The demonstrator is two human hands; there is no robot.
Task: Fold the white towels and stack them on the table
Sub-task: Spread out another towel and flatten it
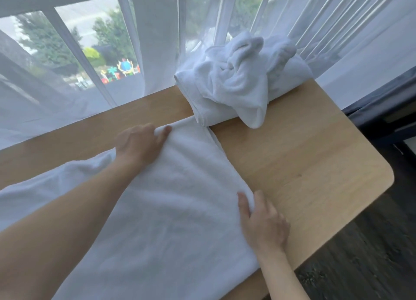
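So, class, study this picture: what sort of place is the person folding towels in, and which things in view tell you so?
Probably a hotel room or similar lodging. A wooden table stands against a window hung with sheer curtains, and white towels are piled on it.

No text, label, brand, number or readable sign can be made out anywhere, and the colourful display seen far left through the window is too small for lettering to be told.

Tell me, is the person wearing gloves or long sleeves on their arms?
No. Both hands, the left hand and the right hand, are bare with no gloves. Both forearms are bare too, with no sleeves, watch or rings in view.
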